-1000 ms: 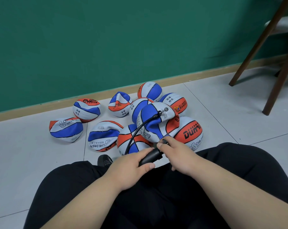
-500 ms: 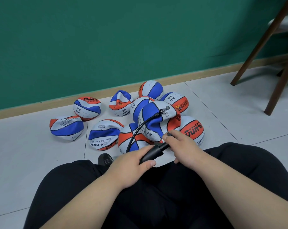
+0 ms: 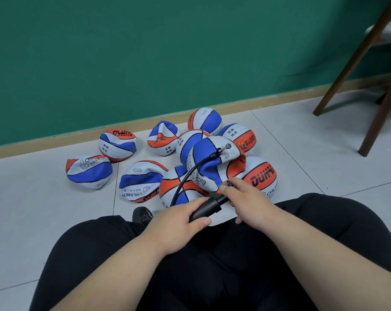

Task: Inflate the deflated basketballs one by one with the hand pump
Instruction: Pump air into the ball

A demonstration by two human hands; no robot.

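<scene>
- Ten or so limp balls (image 3: 89,171) heaped on floor (image 3: 33,209) by green wall (image 3: 190,52); top ball (image 3: 203,151), crumpled, mid-heap just beyond the knees.
- Hose (image 3: 185,178) from pump (image 3: 207,208) up to needle (image 3: 218,151) at that ball's valve.
- Left grip (image 3: 179,218) wrapped round pump barrel; right grip (image 3: 248,205) curled on handle (image 3: 229,183) at far end.
- Hold barrel steady; draw handle straight along its axis, then push full strokes.
- Avoid tugging hose, to keep needle seated.
- Probably early in this ball: plenty of strokes left, judging by the folds.
- Handle mostly hidden under right fingers; needle seating too small to confirm; chair (image 3: 325,101) cut off at right.
</scene>
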